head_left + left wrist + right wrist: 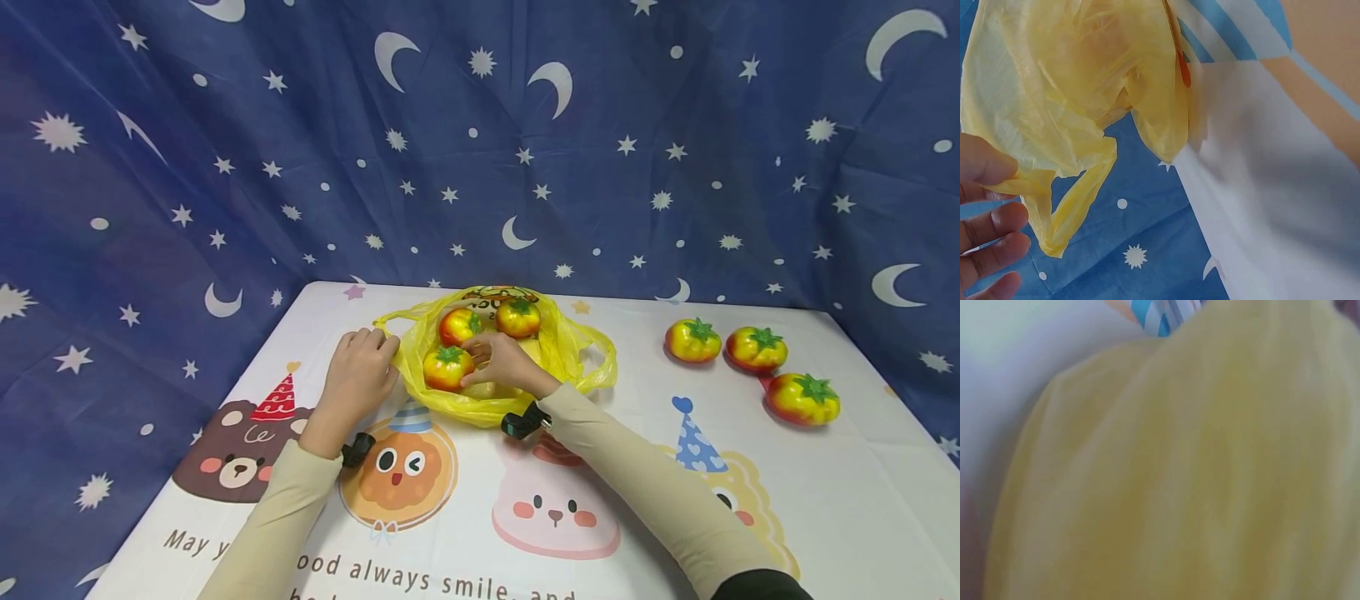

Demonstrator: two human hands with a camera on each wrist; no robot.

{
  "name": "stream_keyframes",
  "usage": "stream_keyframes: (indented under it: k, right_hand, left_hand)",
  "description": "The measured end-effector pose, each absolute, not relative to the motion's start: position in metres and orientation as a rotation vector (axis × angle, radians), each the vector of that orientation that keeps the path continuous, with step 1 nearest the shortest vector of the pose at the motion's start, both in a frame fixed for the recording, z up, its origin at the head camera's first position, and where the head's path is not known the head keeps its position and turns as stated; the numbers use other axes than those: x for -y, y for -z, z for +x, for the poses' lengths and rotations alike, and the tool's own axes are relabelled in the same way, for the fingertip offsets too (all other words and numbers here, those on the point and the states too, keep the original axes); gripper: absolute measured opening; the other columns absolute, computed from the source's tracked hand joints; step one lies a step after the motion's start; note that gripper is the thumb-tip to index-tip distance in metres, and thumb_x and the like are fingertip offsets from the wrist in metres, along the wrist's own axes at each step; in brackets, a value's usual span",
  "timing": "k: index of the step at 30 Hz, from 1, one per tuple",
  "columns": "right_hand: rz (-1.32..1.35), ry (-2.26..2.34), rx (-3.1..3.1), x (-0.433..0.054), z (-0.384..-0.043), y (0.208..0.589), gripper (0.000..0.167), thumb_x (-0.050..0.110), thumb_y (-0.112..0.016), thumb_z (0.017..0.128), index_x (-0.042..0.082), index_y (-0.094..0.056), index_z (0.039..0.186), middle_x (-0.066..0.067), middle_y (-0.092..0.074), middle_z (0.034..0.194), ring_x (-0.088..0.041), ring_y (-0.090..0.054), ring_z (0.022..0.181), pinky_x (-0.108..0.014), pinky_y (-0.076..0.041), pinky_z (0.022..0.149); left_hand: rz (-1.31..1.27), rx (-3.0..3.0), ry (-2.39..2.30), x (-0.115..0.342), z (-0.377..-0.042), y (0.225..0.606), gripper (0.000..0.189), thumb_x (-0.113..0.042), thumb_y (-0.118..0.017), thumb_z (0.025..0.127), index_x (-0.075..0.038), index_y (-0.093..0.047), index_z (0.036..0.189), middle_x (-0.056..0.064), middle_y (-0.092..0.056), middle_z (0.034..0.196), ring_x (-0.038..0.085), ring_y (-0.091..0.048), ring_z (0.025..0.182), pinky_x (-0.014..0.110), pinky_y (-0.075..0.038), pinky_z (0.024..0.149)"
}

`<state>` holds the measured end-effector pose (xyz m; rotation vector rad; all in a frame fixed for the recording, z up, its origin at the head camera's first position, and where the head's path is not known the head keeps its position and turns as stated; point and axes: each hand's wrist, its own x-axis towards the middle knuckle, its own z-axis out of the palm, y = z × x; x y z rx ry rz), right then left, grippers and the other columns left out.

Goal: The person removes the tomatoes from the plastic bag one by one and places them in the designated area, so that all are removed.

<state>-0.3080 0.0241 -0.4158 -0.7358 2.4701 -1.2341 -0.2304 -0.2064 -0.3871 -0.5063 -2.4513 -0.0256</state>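
A white worktop [862,483] bears a yellow plastic bag [465,407], its mouth spread upward, probably because the left hand [362,367] steadies it, thumb and a finger pinching one handle [1079,203] while the other fingers stand parted. The right hand [506,360], half closed, reaches inside, fingertips at the nearest of three red-and-yellow fruits [442,373], its grip unclear; three loose fruits [756,352] sit well apart to the right, seemingly spaced for easy reach.
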Motion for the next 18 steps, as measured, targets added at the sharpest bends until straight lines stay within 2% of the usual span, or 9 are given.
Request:
stream_keyframes:
  k: [10,18]
  right_hand:
    - [-0.636,1.511,-2.191,-0.0253,-0.3128,0.4264,0.054,0.0,-0.073,0.074,-0.001,-0.053,0.125,-0.02,-0.054,0.132,-0.033,-0.058,0.117,-0.034,-0.05,0.093]
    - [-0.568,1.553,-2.142,-0.0276,-0.3108,0.426,0.055,0.001,-0.072,0.077,0.005,-0.053,0.128,-0.014,-0.05,0.138,-0.031,-0.056,0.118,-0.034,-0.05,0.093]
  left_hand:
    - [-0.508,2.442,0.03,0.2073,-0.2312,0.3886,0.015,-0.003,-0.059,0.073,0.0,-0.063,0.088,0.014,-0.058,0.077,0.031,-0.053,0.073,0.043,-0.045,0.079]
    - [-0.502,2.46,0.03,0.207,-0.2315,0.3889,0.016,-0.005,-0.059,0.074,0.0,-0.063,0.089,0.014,-0.058,0.078,0.031,-0.053,0.074,0.043,-0.046,0.08]
